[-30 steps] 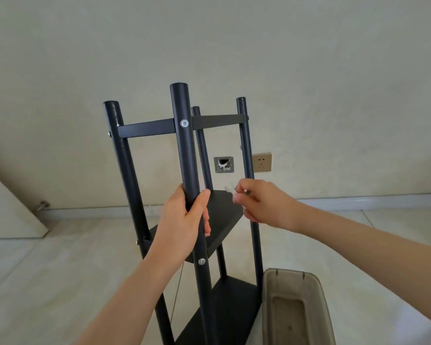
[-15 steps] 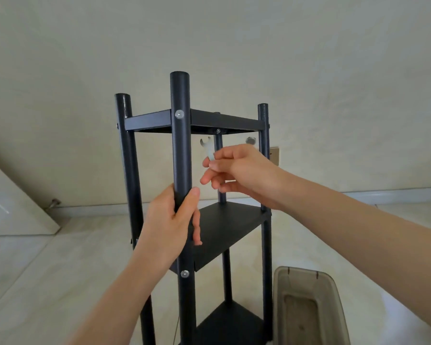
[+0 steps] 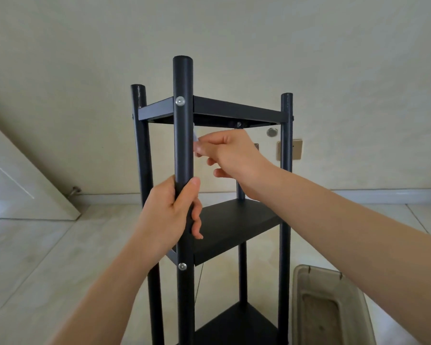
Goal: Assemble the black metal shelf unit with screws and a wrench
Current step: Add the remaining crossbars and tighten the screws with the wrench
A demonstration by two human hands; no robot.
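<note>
The black metal shelf unit [image 3: 234,110] stands upright on the floor, with a top frame, a middle shelf [image 3: 234,225] and a bottom shelf. My left hand [image 3: 169,215] grips the near front post [image 3: 183,145] just above the middle shelf. My right hand [image 3: 229,153] reaches in under the top frame and pinches a small silver wrench [image 3: 197,143], mostly hidden behind the post. Silver screw heads [image 3: 180,101] show on the near post at the top frame and at the middle shelf. Another screw sits under the top frame [image 3: 239,124].
A translucent brown plastic bin [image 3: 331,305] stands on the floor at the lower right, next to the shelf. A door [image 3: 23,185] leans open at the left. Wall sockets [image 3: 296,149] sit behind the unit. Pale tiled floor surrounds the unit.
The unit has turned and come more upright in front of me. My right hand with the wrench rose from the middle shelf level to just under the top frame, behind the near post.
</note>
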